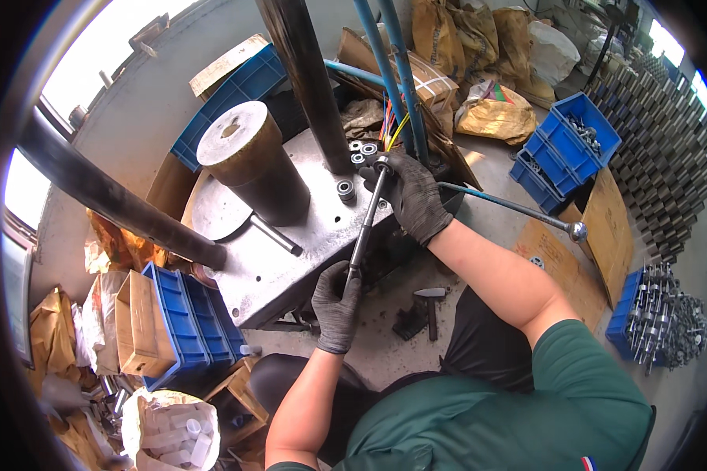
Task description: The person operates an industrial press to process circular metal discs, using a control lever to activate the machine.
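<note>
A slim, stepped metal shaft (365,228) slants up across the front edge of the press table (306,243). My left hand (336,310) is closed round its lower end. At the upper end sits a ring-shaped bearing (382,163), and my gloved right hand (412,196) is closed on it, the fingertips partly hidden. Whether the bearing is round the shaft or only against its tip, I cannot tell. Beside the shaft stands a short stack of bearings (346,190). Several loose bearings (368,149) lie farther back. Both hands wear dark grey gloves.
A thick steel cylinder (251,165) and a short rod (276,235) are on the table, between dark columns (310,86). A ball-ended lever (577,231) juts out at right. A hammer (432,310) lies on the floor. Blue crates (196,322) stand at left, a shaft-filled crate (620,330) at right.
</note>
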Action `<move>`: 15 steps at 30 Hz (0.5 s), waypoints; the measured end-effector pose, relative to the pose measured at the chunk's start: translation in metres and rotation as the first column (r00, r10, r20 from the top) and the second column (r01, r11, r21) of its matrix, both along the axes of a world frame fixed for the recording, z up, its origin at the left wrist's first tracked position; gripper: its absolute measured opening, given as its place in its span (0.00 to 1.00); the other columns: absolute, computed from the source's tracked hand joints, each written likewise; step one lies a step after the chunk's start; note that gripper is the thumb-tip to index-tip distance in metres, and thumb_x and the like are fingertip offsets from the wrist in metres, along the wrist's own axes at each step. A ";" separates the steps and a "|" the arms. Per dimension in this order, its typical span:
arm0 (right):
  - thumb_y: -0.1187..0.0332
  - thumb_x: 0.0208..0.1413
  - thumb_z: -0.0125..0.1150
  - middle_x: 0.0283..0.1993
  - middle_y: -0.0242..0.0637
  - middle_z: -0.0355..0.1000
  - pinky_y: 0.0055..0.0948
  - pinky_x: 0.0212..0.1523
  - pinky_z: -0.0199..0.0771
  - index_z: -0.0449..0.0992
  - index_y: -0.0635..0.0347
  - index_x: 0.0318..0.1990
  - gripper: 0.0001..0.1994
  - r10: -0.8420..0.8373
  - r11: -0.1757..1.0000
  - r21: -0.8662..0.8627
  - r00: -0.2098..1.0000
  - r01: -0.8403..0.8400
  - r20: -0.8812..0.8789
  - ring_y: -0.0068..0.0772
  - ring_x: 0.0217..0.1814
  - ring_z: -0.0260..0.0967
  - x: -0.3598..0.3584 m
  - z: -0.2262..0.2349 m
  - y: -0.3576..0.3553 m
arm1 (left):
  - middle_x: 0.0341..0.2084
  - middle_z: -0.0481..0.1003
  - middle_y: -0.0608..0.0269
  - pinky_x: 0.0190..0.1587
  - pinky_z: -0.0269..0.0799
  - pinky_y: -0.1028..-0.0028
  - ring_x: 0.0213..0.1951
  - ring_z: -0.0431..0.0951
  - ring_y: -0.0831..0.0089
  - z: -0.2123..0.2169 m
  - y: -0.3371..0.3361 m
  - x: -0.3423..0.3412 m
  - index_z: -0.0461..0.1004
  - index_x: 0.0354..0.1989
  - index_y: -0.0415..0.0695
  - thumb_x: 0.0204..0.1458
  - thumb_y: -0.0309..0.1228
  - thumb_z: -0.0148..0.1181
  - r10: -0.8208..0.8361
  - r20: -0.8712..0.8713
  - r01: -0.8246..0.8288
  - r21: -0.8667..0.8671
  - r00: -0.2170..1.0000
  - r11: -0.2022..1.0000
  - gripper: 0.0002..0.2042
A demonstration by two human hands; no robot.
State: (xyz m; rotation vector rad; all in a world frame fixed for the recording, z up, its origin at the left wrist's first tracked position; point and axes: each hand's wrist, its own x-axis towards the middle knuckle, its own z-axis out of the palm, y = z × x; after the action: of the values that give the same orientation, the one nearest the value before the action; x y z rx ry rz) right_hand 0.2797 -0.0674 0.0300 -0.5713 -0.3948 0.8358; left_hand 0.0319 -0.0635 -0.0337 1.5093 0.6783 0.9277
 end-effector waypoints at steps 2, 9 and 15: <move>0.70 0.67 0.56 0.53 0.45 0.76 0.49 0.68 0.75 0.71 0.63 0.54 0.12 -0.001 0.999 0.044 0.998 -0.002 0.063 0.48 0.60 0.76 0.002 -0.002 -0.001 | 0.42 0.80 0.61 0.50 0.78 0.75 0.43 0.80 0.77 -0.003 0.000 0.000 0.75 0.56 0.37 0.58 0.19 0.66 0.001 -0.007 -0.001 0.013 1.000 1.000 0.17; 0.67 0.61 0.63 0.46 0.46 0.78 0.43 0.54 0.83 0.70 0.62 0.55 0.18 0.459 0.832 -0.291 0.880 -0.473 -0.118 0.44 0.47 0.81 -0.034 0.003 -0.021 | 0.36 0.79 0.65 0.47 0.75 0.74 0.38 0.77 0.79 -0.018 0.008 0.000 0.78 0.43 0.39 0.57 0.22 0.69 0.004 0.042 -0.008 0.104 0.999 0.995 0.08; 0.52 0.66 0.67 0.37 0.35 0.78 0.32 0.44 0.81 0.78 0.57 0.45 0.17 0.613 0.673 -0.608 0.778 -0.421 0.139 0.27 0.38 0.78 -0.020 0.010 -0.052 | 0.37 0.78 0.61 0.49 0.75 0.72 0.40 0.78 0.72 -0.029 0.003 0.001 0.78 0.47 0.40 0.58 0.20 0.65 -0.140 -0.060 0.150 0.236 0.988 0.960 0.09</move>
State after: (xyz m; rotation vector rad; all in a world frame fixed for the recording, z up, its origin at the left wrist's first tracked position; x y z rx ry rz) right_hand 0.2598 -0.1195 0.0403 -1.1871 -0.6596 1.4494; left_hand 0.0327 -0.0606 -0.0626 1.7731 0.4903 0.8916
